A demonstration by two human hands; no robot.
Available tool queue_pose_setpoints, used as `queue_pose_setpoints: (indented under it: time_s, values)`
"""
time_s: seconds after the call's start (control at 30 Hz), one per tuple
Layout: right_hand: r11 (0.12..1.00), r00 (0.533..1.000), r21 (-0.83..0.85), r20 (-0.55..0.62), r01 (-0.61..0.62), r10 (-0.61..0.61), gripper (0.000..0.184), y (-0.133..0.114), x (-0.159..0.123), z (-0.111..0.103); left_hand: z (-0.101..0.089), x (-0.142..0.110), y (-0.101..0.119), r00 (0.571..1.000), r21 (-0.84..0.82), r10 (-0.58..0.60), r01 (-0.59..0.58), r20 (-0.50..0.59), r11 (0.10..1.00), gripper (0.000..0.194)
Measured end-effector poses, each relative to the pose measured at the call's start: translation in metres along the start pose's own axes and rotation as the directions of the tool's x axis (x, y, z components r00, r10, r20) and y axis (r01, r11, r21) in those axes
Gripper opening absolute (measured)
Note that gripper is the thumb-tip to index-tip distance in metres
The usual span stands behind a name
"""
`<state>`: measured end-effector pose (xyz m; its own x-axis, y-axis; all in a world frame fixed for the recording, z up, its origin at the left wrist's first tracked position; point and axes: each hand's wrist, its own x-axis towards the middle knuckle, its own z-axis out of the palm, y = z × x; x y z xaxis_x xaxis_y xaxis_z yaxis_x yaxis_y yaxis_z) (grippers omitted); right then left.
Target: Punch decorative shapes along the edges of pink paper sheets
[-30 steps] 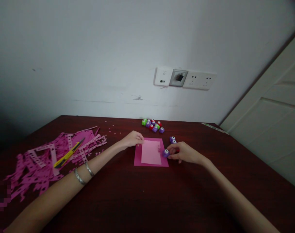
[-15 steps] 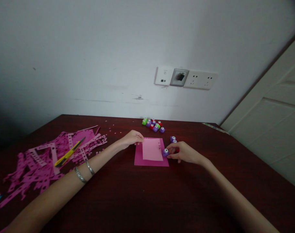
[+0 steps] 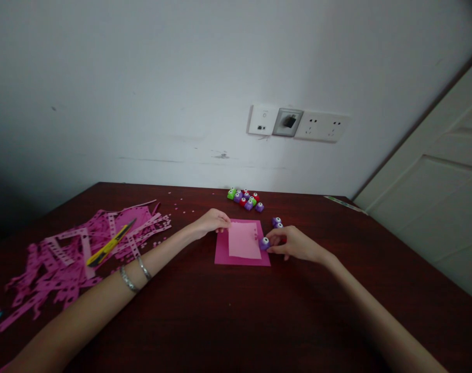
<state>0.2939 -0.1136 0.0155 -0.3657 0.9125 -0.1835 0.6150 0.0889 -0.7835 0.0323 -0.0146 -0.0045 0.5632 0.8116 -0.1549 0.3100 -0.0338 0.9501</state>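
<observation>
A light pink sheet of paper lies over a larger dark pink sheet on the table. My left hand pinches the light sheet at its upper left corner. Fingers of my right hand are closed round a purple craft punch with a white round button, at the light sheet's right edge. Small cut-outs or holes run along that edge above the punch; I cannot tell which. Just beyond my right hand are two more purple punches, and something red shows partly behind my fingers.
Several green, purple and red punches stand grouped near the wall. To the left lies a heap of punched pink paper strips, with a yellow utility knife on top. Wall sockets sit above the table's back edge.
The light pink sheet has shifted slightly right over the dark one, its right edge now meeting the punch. The punch has moved very slightly left; both hands stay nearly in place.
</observation>
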Motion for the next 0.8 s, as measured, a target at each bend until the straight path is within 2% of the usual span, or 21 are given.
queue_pose_setpoints:
  time_s: [0.63,0.8]
  values:
    - [1.0,1.0,-0.012,0.014,0.001,-0.001,0.031,0.0008,0.0028,0.0044,0.004,-0.0004,-0.0004,1.0,0.0,-0.022,0.022,-0.016,1.0,0.007]
    - [1.0,1.0,-0.016,0.026,0.012,-0.012,0.031,-0.0017,0.0038,0.0066,0.0072,-0.0027,-0.0008,1.0,0.027,0.004,-0.004,-0.015,1.0,0.009]
